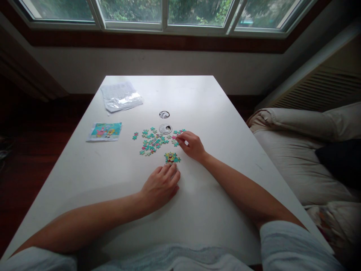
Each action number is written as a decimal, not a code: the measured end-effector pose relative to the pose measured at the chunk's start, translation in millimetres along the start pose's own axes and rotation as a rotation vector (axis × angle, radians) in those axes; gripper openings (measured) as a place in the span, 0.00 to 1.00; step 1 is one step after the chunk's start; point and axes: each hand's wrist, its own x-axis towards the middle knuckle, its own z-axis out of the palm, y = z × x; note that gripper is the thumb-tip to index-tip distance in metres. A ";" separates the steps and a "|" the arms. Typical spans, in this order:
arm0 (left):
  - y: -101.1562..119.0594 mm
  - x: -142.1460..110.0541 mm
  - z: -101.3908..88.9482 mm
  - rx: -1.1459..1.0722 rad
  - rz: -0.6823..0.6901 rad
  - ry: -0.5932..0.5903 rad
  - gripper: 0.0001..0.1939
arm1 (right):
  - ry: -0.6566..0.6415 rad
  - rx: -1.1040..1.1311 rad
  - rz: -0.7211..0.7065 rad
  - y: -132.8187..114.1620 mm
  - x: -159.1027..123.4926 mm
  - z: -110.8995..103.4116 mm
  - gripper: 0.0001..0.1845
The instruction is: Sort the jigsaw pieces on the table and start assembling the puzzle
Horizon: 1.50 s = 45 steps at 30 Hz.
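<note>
A small joined part of a jigsaw puzzle (170,157), with a yellow cartoon figure on teal, lies on the table in front of me. My left hand (163,183) rests palm down just below it, fingers extended and fingertips at its lower edge. Loose jigsaw pieces (154,142), mostly teal with some pink, spread beyond and to the left. At the right side of this spread, my right hand (192,146) has thumb and forefinger pinched at a pink puzzle piece (173,137). The fingertips partly cover the pieces there.
A white table (225,124) carries everything. Two round metallic discs, a nearer one (165,129) and a farther one (164,114), lie past the pieces. On the left are a picture sheet (105,131) and a clear plastic bag (121,96). A beige sofa (284,162) stands right.
</note>
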 end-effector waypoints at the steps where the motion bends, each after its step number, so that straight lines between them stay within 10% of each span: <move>1: 0.1 0.1 0.1 0.001 0.004 0.001 0.19 | 0.000 0.003 -0.001 -0.2 0.0 0.2 0.09; 29: -10.3 6.3 9.2 -0.108 0.102 0.104 0.14 | 0.008 0.014 -0.012 0.4 0.3 0.0 0.09; 45: -37.8 16.0 5.3 -0.022 -0.102 0.151 0.16 | 0.174 -0.033 0.145 11.4 5.6 -16.4 0.10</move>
